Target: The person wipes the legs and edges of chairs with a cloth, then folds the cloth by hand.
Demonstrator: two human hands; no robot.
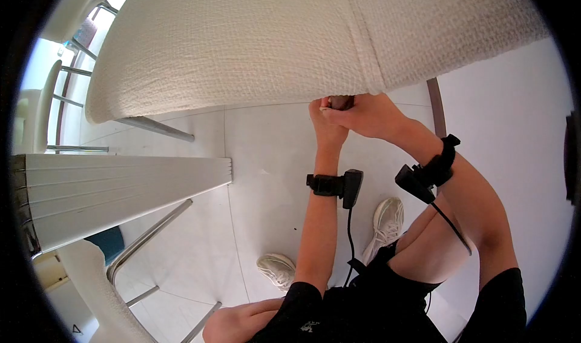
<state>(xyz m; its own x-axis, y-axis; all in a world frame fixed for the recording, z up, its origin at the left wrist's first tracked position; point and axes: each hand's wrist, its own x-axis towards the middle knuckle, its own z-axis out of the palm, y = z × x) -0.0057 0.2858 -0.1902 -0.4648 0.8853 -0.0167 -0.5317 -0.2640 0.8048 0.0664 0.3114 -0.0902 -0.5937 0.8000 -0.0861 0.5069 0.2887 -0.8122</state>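
Observation:
My left hand [327, 125] and my right hand [367, 116] meet at the lower edge of a large cream textured cloth [242, 46]. Between them is a small dark brown object [342, 102], partly covered by my fingers. The fingers of my right hand are bent around it. Those of my left hand are bent too, close beside it, and partly hidden behind the right hand and the cloth's edge. What the left hand grips cannot be made out. Each forearm wears a black strap with a black device and a cable.
A white ribbed panel or tabletop [130, 188] juts in from the left, with a metal-legged chair [100, 282] below it. More pale chairs [42, 107] stand at the upper left. A white wall [514, 161] rises at the right. My shoes [387, 222] are on the pale floor.

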